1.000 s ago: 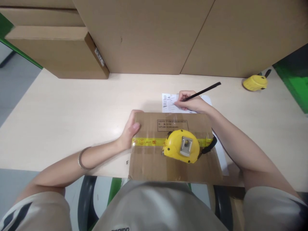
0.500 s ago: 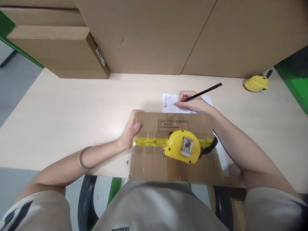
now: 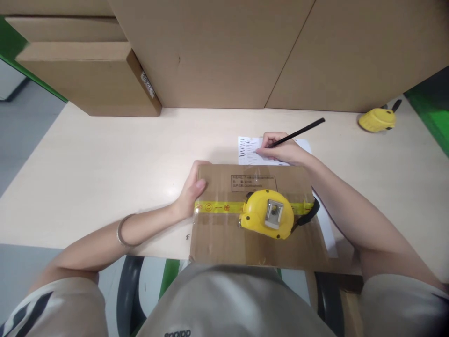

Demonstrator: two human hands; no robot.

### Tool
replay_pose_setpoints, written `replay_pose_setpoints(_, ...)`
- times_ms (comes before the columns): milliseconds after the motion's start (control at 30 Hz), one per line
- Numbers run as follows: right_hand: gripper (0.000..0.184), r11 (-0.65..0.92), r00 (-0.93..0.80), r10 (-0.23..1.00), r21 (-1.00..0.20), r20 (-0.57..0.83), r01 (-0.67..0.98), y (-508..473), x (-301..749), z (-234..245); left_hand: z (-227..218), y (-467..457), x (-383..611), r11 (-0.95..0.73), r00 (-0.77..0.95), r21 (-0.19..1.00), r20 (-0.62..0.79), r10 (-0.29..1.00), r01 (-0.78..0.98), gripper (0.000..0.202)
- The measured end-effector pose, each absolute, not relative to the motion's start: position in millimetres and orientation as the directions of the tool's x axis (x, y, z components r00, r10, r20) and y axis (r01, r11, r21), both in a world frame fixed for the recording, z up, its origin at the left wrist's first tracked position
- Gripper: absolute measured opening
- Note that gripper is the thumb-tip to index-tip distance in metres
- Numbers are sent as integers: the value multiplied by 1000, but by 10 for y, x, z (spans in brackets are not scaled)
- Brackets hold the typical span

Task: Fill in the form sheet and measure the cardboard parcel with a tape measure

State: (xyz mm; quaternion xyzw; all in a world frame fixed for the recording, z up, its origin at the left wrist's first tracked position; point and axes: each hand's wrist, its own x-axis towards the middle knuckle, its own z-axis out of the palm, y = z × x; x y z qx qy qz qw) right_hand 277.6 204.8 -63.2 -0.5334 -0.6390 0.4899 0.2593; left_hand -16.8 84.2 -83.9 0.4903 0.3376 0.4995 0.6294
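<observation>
- Nearest, at 6 o'clock: the small cardboard box [image 3: 252, 215] lies flat on the near edge of the table [image 3: 105, 164], partly overhanging toward the person's lap. It is sealed shut: a strip of yellow tape [image 3: 217, 206] runs across the lid, clear tape over it, a printed label toward its far edge. Contents cannot be seen.
- On the lid, right of centre: a yellow tape measure [image 3: 268, 214], belt clip up, black wrist strap trailing toward 3 o'clock. Blade not drawn out.
- Left hand [image 3: 189, 192], at 9 o'clock of the box: clasps the box's left edge, thumb on the lid, fingers wrapped over the side. It steadies the box.
- Right hand [image 3: 280, 149], just past the box's far edge at 12 o'clock: pinches a black pen [image 3: 296, 133], tip down on a sheet of paper [image 3: 247, 150] already bearing dark handwritten lines. The sheet runs under the box's right side.
- Step in hand, as I judge it: noting figures on the sheet. The next stroke needs the pen tip kept on the paper and the box held still.
- Farther, 2 o'clock: a second yellow tape measure [image 3: 377, 119], well apart.
- Farthest, 10 to 1 o'clock: large closed cardboard cartons [image 3: 210, 51]; contents hidden.
</observation>
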Motion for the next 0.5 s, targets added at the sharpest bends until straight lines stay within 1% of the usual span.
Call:
replay_pose_setpoints(200,33,-63,-288,935,-897,-206,437,2052,2778,-636,-833,845,-156,4,270,954,81,959,-300,59)
replay_pose_setpoints(300,30,-67,-294,932,-896,-214,439,2054,2782,-640,-831,843,-163,2,262,960,75,962,-281,60)
replay_pose_setpoints(433,34,-69,-280,937,-895,-210,441,2056,2782,-645,-832,841,-171,21,266,959,58,962,-282,61)
replay_pose_setpoints(500,33,-70,-283,935,-895,-213,441,2056,2781,-647,-839,842,-170,30,271,956,53,961,-293,62)
